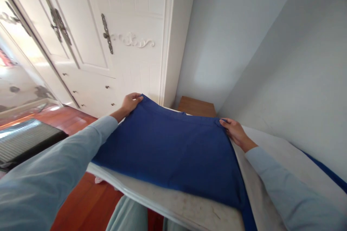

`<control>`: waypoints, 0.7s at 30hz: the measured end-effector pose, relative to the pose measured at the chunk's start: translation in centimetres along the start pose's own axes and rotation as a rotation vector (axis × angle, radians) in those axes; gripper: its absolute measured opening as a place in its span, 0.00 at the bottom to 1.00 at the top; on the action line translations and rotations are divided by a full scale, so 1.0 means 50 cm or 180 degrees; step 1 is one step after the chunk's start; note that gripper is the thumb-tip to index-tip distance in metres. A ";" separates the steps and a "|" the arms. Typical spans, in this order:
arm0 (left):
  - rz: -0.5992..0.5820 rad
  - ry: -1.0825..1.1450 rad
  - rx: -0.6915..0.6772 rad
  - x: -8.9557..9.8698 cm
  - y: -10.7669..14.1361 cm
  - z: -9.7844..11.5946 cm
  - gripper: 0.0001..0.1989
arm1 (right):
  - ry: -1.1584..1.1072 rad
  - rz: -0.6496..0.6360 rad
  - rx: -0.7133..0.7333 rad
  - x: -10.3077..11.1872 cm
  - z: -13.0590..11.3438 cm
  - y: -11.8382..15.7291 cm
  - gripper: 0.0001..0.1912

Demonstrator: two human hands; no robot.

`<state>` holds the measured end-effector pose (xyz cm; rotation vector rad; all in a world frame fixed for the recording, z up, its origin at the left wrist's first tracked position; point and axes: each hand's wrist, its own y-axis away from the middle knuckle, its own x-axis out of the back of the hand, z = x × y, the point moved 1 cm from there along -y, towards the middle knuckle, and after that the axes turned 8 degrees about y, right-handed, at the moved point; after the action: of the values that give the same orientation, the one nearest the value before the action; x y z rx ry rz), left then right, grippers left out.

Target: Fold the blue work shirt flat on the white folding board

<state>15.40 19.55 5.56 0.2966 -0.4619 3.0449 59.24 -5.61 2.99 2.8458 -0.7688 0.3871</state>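
Observation:
A blue garment (173,148), with what looks like a waistband along its far edge, is spread over a stained off-white surface (189,202). My left hand (131,102) pinches its far left corner between thumb and fingers. At the far right corner, my right hand (235,130) grips the same edge. The edge between the two hands is stretched and sags slightly in the middle. On the near right, a narrow blue strip trails down from the garment. Its exact kind I cannot make out.
A white wardrobe (135,0) with dark metal handles stands beyond the surface. A brown wooden piece (196,106) sits in the wall corner. White cloth (282,151) lies to the right along the grey wall. At left, a ribbed grey case (27,140) rests near the reddish wooden floor (84,202).

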 end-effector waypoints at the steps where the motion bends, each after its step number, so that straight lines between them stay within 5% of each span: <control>1: 0.0029 0.0174 0.0001 0.004 -0.001 -0.001 0.19 | -0.0083 0.0076 0.0036 0.004 -0.002 -0.001 0.22; 5: -0.0053 0.0448 0.0061 0.002 -0.015 -0.001 0.21 | -0.0213 0.0388 0.0140 0.004 0.005 -0.016 0.20; 12: -0.0765 -0.1891 -0.0395 -0.053 -0.017 -0.011 0.28 | 0.0816 0.0659 0.0131 -0.014 0.026 -0.030 0.15; 17: -0.1064 -0.2596 -0.0476 -0.037 0.056 0.009 0.36 | 0.0737 0.0523 0.0080 -0.007 0.025 -0.022 0.14; 21: -0.1137 -0.2764 -0.0448 0.012 0.142 0.017 0.39 | 0.0141 -0.0064 -0.0232 -0.010 0.013 0.014 0.11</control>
<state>14.45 12.53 4.42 1.5088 -0.5591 2.3788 58.62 -6.13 2.30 2.7657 -0.7300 0.4090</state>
